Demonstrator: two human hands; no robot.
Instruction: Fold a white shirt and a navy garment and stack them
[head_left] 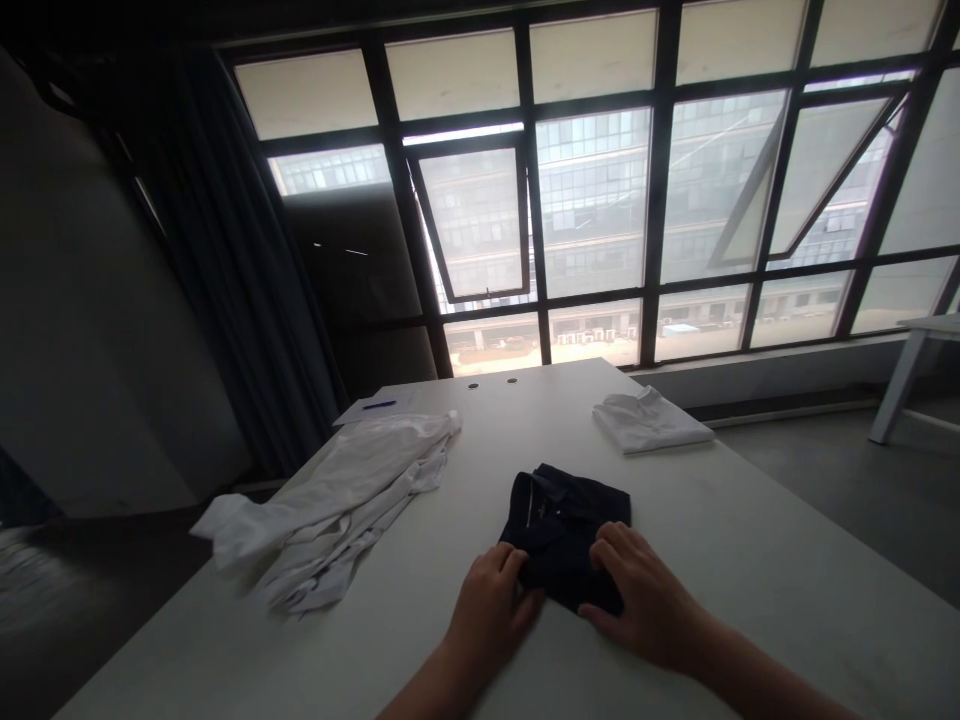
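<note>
A dark navy collared shirt (564,515), folded into a small bundle, lies on the white table in front of me. Its collar faces away toward the windows. My left hand (495,600) grips the near left edge, fingers curled over the cloth and thumb low beside it. At the near right corner, my right hand (641,600) has its fingers bent on top and its thumb at the front edge. The cloth under the fingers is partly hidden.
Loose white shirts (352,500) lie along the left side of the table (480,440), one hanging past its edge. A folded white shirt (649,420) sits at the right edge. Paper with a blue pen (379,405) lies far left. Another table (911,360) stands at right.
</note>
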